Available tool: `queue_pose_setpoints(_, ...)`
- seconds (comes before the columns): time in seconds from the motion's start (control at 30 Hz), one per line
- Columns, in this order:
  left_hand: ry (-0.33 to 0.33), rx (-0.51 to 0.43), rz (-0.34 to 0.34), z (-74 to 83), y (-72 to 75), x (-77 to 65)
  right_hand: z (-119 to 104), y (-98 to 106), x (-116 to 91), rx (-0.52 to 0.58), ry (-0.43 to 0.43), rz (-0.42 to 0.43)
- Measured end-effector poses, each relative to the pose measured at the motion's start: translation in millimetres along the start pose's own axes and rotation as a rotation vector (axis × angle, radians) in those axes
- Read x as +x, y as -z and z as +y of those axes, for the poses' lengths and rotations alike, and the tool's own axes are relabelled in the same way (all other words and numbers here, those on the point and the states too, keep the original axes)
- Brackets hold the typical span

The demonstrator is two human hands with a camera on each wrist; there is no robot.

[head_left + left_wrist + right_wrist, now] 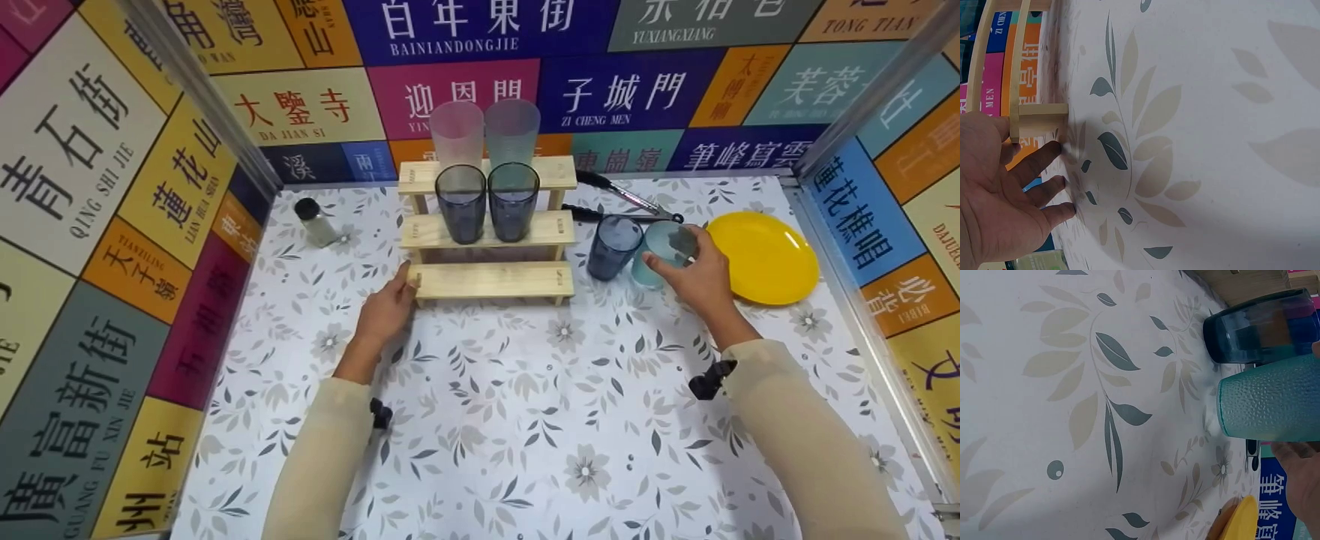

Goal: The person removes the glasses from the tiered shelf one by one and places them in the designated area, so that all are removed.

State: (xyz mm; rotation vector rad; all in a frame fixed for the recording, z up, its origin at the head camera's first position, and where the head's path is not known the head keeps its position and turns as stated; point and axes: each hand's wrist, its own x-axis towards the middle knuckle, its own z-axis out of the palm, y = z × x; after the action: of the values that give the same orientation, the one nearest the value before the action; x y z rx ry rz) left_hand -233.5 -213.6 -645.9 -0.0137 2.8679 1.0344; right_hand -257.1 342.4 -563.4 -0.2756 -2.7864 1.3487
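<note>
Right hand [703,271] grips one teal cup [657,251] between thumb and fingers, beside one blue cup [615,251]; left hand's [385,309] fingers pinch one three-step wooden rack's [495,280] end (four cups [461,214] stand on it).

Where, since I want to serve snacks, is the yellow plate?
In the head view, the yellow plate is on the right side, next to the right hand gripping the teal cup.

Pebbled cup [1268,402]: translucent teal. Neighbouring tumbler [615,249]: smoky blue. Rack [491,279]: pale blond wood. Plate [766,259]: plain yellow. Tabletop [480,457]: white, grey and beige leaves, grey flowers. Sleeves [810,427]: cream. Wall panels [630,94]: multicoloured blocks, lettered. Tongs [626,196]: black and silver.
</note>
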Motion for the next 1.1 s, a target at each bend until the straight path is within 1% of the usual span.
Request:
queue_pose_setpoints(0.03, -0.009, -0.001, -0.005, 0.8, 1.2, -2.2, 0.3, -0.3, 1.1, -0.003, -0.003, -0.003)
queue_pose_setpoints(0.1, 0.002, 0.002, -0.008, 3.6, 2.1, -3.9, 0.9, -1.0, 2.6, -0.01, -0.007, -0.008)
queue_pose_setpoints(0.13, 0.016, -0.007, -0.019, 12.7, 7.2, -8.6, 1.6, -1.4, 3.6, -0.012, -0.006, -0.01)
queue_pose_setpoints(0.17, 0.021, -0.002, -0.015, 17.1, 9.1, -11.3, 2.1, -1.8, 4.3, -0.014, -0.006, -0.012)
queue_pose_setpoints(0.23, 0.039, -0.017, -0.028, 32.2, 16.7, -19.7, 2.9, -2.7, 5.4, -0.008, -0.006, -0.016)
queue_pose_setpoints(0.27, 0.052, -0.013, -0.022, 33.3, 16.1, -18.8, 3.1, -3.0, 5.8, -0.006, -0.008, -0.018)
queue_pose_setpoints(0.33, 0.055, -0.007, -0.016, 37.2, 17.7, -21.4, 3.9, -3.6, 7.0, -0.005, -0.016, -0.023)
queue_pose_setpoints(0.67, 0.08, -0.003, -0.022, 35.1, 15.6, -19.7, 5.1, -5.4, 13.8, -0.017, -0.041, -0.062)
queue_pose_setpoints(0.9, 0.067, -0.03, -0.024, 34.2, 16.3, -21.0, 3.4, -1.6, 13.1, -0.026, -0.053, -0.094)
queue_pose_setpoints(1.0, 0.06, -0.023, -0.023, 34.8, 16.5, -21.6, 2.5, 2.2, 12.3, -0.01, -0.036, -0.097)
queue_pose_setpoints(1.1, 0.065, -0.037, -0.039, 34.7, 16.9, -21.3, 1.7, 7.5, 11.6, 0.044, 0.007, -0.083)
